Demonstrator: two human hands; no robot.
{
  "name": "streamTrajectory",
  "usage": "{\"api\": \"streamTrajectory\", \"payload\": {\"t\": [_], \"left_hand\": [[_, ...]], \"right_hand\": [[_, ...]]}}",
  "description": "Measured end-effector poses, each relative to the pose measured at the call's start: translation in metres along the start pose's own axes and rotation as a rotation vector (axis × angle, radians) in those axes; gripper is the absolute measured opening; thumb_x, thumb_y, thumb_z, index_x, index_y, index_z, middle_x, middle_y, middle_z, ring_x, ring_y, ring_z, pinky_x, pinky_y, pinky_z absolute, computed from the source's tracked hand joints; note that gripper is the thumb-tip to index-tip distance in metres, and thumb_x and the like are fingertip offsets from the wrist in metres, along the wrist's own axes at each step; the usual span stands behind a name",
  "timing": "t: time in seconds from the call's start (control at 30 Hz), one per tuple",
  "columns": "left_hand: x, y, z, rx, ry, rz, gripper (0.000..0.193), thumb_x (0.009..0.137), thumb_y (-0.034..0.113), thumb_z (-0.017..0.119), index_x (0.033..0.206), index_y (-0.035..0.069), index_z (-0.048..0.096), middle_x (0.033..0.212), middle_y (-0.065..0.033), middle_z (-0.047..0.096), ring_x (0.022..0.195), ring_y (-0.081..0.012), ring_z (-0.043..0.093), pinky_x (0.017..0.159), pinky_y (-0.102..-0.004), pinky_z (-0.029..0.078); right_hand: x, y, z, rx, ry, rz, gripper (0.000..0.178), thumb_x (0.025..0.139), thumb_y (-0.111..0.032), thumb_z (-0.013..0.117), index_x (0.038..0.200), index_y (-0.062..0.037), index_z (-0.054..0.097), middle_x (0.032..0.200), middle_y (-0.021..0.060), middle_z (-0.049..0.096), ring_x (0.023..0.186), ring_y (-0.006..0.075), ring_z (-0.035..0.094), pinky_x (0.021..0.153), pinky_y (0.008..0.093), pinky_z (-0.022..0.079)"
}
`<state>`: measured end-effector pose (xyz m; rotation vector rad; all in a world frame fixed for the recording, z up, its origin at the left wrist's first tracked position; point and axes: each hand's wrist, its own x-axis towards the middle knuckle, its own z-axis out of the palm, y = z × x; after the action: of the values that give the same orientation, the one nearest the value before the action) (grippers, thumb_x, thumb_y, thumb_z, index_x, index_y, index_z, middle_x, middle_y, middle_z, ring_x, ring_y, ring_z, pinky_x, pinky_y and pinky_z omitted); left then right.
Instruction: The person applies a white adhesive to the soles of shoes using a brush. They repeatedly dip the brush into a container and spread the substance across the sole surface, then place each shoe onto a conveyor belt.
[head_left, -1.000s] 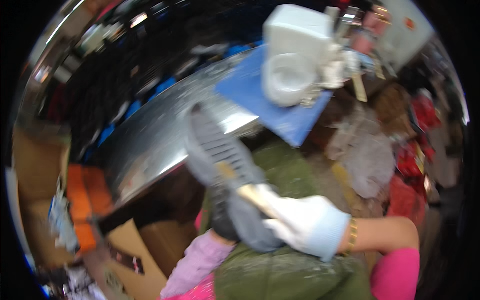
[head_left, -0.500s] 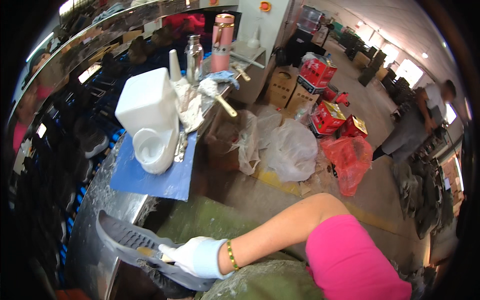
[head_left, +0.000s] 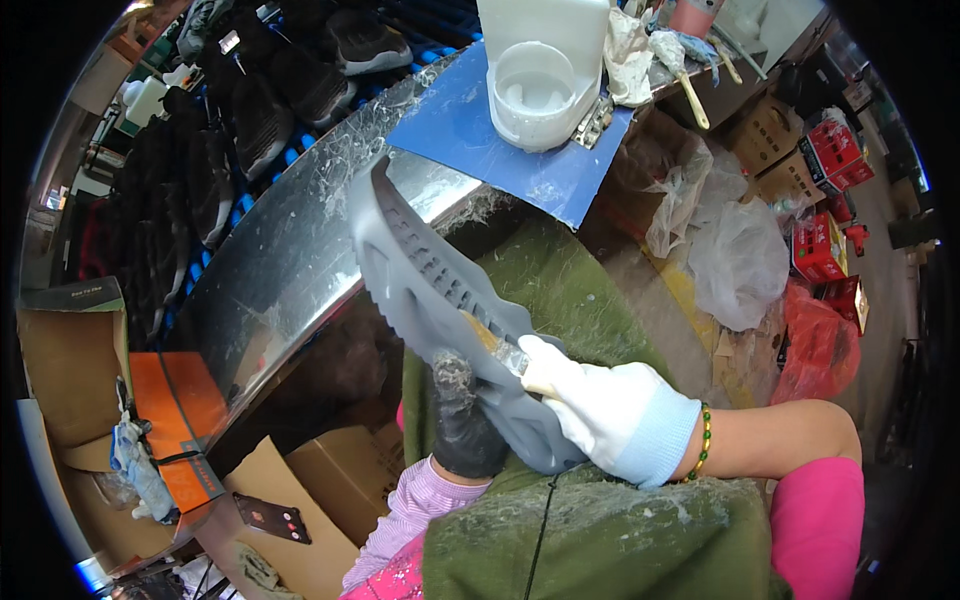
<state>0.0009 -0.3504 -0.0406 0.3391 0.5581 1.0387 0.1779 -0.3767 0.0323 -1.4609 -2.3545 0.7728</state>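
A grey shoe sole (head_left: 395,265) is held tilted over my lap, its hollow inner side with rows of small slots showing. My left hand (head_left: 465,418), in a dirty black glove, grips its outer edge from the left. My right hand (head_left: 605,405), in a white glove with a light blue cuff, is closed around a brush. The brush's yellowish bristles (head_left: 482,332) touch the inside of the sole; most of its handle is hidden by the glove.
A white plastic container with a round cup (head_left: 540,130) stands on a blue board (head_left: 450,115) at the metal bench's edge (head_left: 300,230). Dark shoes (head_left: 260,120) line a rack beyond. An orange box (head_left: 178,385) and cardboard lie left; plastic bags (head_left: 735,270) and red boxes (head_left: 835,150) right.
The view has swung left and down, bringing my black-gloved left hand and the boxes at left into sight. The brush stays inside the sole, now nearer the middle of the picture.
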Motion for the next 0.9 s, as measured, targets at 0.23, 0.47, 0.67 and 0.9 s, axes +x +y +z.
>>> {"api": "streamTrajectory", "payload": {"t": [0.23,0.47,0.67,0.9], "left_hand": [[0.003,-0.002,-0.011,0.039,0.0,0.014,0.082,0.091,0.055,0.067,0.148,0.006,0.035,0.142,-0.0136,0.048,0.129,-0.029,0.05,0.112,-0.045,0.04],[0.02,-0.002,-0.023,0.088,0.086,-0.145,0.069,0.094,0.044,0.065,0.148,0.009,0.039,0.142,-0.013,0.051,0.129,-0.0296,0.052,0.11,-0.047,0.043],[0.033,0.024,-0.03,0.073,-0.1,-0.308,0.078,0.088,0.041,0.072,0.149,0.006,0.037,0.141,-0.0166,0.051,0.128,-0.0349,0.052,0.111,-0.0512,0.042],[0.044,0.06,-0.04,-0.076,-0.184,-0.515,0.089,0.079,0.037,0.08,0.15,0.004,0.037,0.138,-0.0183,0.055,0.125,-0.0328,0.056,0.108,-0.0494,0.047]], "right_hand": [[-0.001,0.015,0.007,-0.038,0.057,-0.045,0.042,0.089,-0.012,0.063,0.131,-0.0099,0.057,0.125,0.0183,0.062,0.074,0.0271,0.068,0.059,0.0344,0.056],[0.048,0.032,-0.007,-0.179,-0.011,-0.074,0.062,0.091,-0.019,0.06,0.148,-0.0025,0.041,0.078,0.0122,0.062,0.058,0.0271,0.062,0.051,0.0375,0.051],[0.09,0.047,-0.033,-0.367,-0.163,-0.173,0.065,0.089,-0.018,0.056,0.152,-0.0134,0.039,0.08,0.0095,0.062,0.059,0.0251,0.064,0.053,0.0384,0.054],[0.109,0.068,-0.074,-0.535,-0.205,-0.386,0.064,0.088,-0.012,0.057,0.15,-0.0155,0.041,0.076,0.0078,0.064,0.062,0.026,0.066,0.052,0.0356,0.053]]}}
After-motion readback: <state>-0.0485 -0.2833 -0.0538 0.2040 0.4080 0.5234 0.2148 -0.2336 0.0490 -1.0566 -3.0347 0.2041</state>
